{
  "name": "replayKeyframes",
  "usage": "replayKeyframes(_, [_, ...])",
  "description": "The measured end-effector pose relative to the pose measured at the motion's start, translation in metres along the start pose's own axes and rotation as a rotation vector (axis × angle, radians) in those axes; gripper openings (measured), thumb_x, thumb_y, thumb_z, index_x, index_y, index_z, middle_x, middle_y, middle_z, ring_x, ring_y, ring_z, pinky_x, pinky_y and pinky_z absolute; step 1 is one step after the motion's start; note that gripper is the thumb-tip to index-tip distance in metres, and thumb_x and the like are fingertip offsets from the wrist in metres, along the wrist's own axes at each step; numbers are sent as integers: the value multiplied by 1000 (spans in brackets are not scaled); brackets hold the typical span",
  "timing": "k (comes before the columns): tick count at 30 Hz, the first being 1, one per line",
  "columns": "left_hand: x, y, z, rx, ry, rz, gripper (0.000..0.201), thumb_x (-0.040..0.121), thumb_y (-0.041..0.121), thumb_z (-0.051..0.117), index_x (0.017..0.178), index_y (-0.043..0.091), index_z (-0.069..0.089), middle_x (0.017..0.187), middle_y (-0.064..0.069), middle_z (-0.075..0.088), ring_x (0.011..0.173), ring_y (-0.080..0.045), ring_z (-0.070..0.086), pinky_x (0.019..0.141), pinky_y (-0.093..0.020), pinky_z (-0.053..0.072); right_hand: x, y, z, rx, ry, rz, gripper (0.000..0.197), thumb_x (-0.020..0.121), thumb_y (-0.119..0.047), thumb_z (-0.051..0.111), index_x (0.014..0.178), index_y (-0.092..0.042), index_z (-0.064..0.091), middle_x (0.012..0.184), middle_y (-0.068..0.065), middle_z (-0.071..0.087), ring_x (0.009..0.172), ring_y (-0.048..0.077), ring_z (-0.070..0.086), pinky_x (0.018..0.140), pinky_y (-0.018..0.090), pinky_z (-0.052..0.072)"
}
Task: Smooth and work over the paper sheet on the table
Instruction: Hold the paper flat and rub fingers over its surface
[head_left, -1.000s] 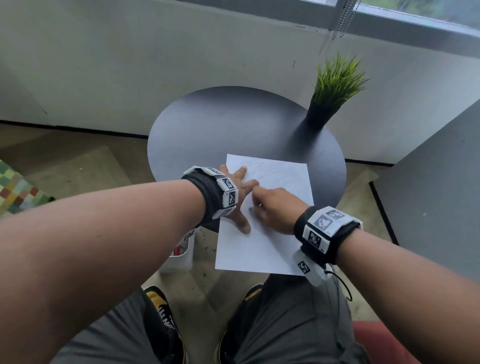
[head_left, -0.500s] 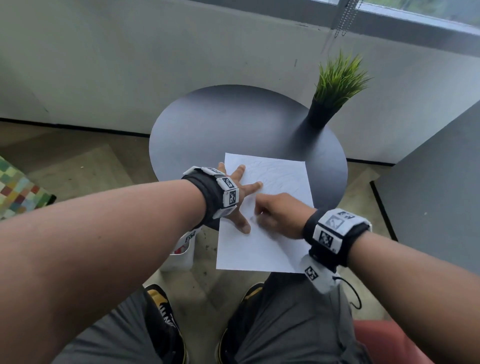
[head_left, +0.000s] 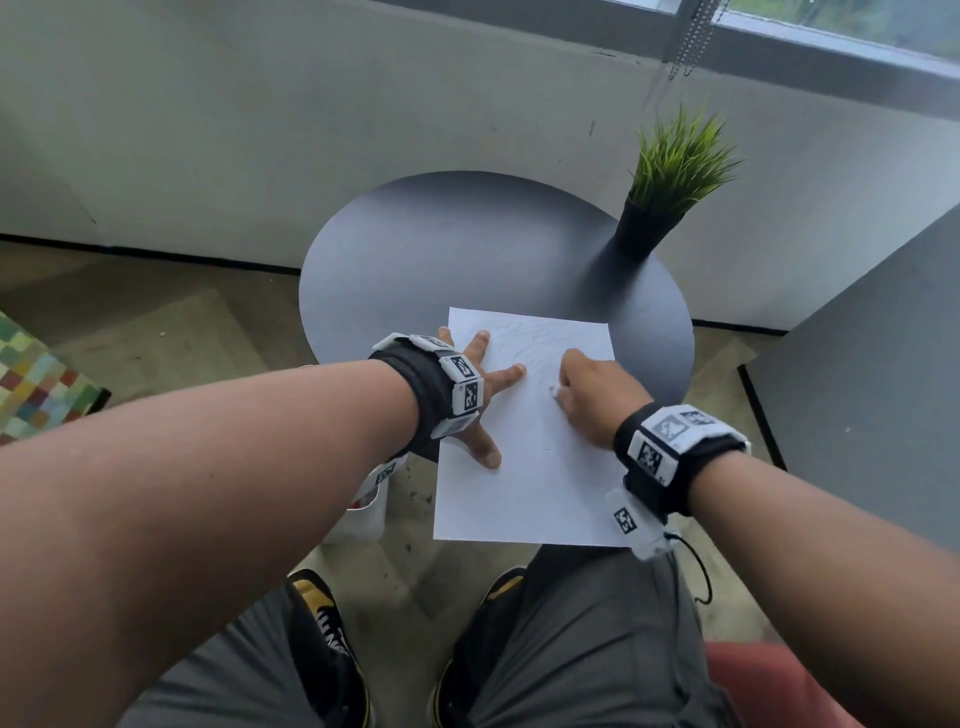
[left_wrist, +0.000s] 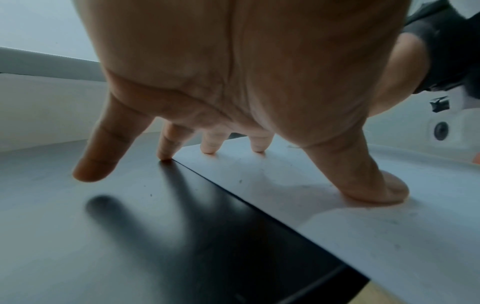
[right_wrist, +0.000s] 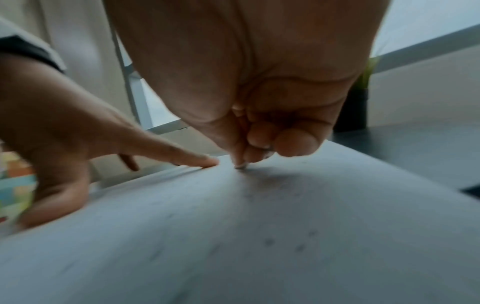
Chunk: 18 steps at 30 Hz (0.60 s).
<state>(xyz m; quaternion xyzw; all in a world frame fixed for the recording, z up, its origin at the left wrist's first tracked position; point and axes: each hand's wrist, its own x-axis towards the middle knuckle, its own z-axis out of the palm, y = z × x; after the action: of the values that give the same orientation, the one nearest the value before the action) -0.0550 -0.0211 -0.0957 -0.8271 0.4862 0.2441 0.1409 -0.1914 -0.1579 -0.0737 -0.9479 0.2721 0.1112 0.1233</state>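
Paper sheet (head_left: 524, 467) lies on the near edge of my round worktop (head_left: 441, 249), its near end overhanging. My left hand (head_left: 475, 395) pins its left margin with straight, spread fingers (left_wrist: 384, 191). My right hand (head_left: 592, 400) is curled, pinching something small and whitish; I can't tell what. I should press lightly, bracing firmly. Potted plant (head_left: 670, 176) stands well beyond the sheet, no obstacle.

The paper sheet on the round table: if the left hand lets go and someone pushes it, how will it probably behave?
The paper sheet probably slides easily: it lies flat on the smooth table. Its near end overhangs the edge unsupported, so it would likely droop or slip off. The left hand with spread fingers seems to keep it in place.
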Motion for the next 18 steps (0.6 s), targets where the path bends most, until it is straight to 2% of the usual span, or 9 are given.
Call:
replayKeyframes(2, [1, 0, 1, 7, 1, 6, 134, 47, 94, 67, 147, 60, -15, 166, -5, -25, 147, -58, -13, 110, -77, 13, -11, -21, 10, -11, -49, -143, 21, 96, -26, 43, 112, -12, 47, 107, 13, 60, 91, 30, 53, 71, 33, 38])
replayKeyframes(4, [2, -1, 1, 17, -1, 10, 134, 47, 94, 66, 148, 59, -15, 166, -6, -25, 147, -59, -13, 110, -78, 13, -26, -36, 17, 13, -156, -324, 16, 95, -25, 48, 106, -14, 52, 101, 11, 63, 92, 31, 56, 70, 32, 38])
replayKeyframes(5, [1, 0, 1, 14, -3, 9, 134, 48, 94, 66, 148, 60, -15, 166, -6, -25, 146, -59, -13, 110, -78, 12, -26, -35, 15, 38, -187, -337, 10, 93, -25, 51, 99, -16, 54, 97, 9, 64, 90, 29, 56, 70, 32, 39])
replayKeyframes(7, [1, 0, 1, 7, 6, 7, 133, 47, 94, 66, 147, 61, -16, 166, -5, -24, 146, -59, -13, 110, -78, 14, -11, -16, 4, 88, -164, -194, 6, 90, -25, 55, 92, -19, 54, 93, 3, 63, 87, 25, 55, 69, 30, 39])
replayKeyframes(10, [1, 0, 0, 11, 1, 4, 133, 46, 95, 66, 146, 62, -16, 167, -5, -23, 146, -59, -11, 109, -79, 16, 5, 12, -3, 40, 23, 64, 15, 92, -30, 50, 93, -15, 48, 94, 10, 63, 84, 32, 55, 68, 35, 44])
replayKeyframes(12, [2, 0, -1, 16, 4, 7, 132, 47, 94, 66, 146, 62, -15, 167, -6, -23, 146, -59, -11, 110, -79, 16, -5, 3, 4, -15, 27, -13, 15, 95, -28, 45, 99, -13, 46, 98, 11, 61, 85, 32, 54, 68, 36, 43])
replayKeyframes(15, [0, 0, -4, 37, -15, 6, 130, 47, 94, 66, 144, 65, -16, 166, -7, -25, 146, -60, -10, 111, -79, 16, -32, -21, 14, -4, -129, -351, 14, 96, -29, 48, 99, -16, 50, 93, 6, 61, 84, 27, 53, 68, 32, 37])
replayKeyframes(16, [-1, 1, -5, 41, -21, 7, 129, 48, 94, 66, 144, 65, -16, 166, -7, -25, 146, -60, -10, 111, -78, 16, -33, -18, 13, 6, -174, -389, 14, 95, -31, 52, 95, -17, 52, 89, 3, 61, 81, 24, 52, 69, 33, 39])
replayKeyframes(18, [-1, 2, -6, 38, -21, 7, 128, 51, 93, 67, 145, 65, -15, 166, -8, -25, 146, -60, -9, 112, -77, 16, -20, -1, 4, 64, -172, -252, 12, 91, -32, 56, 90, -21, 53, 89, 1, 62, 82, 22, 54, 73, 34, 46])
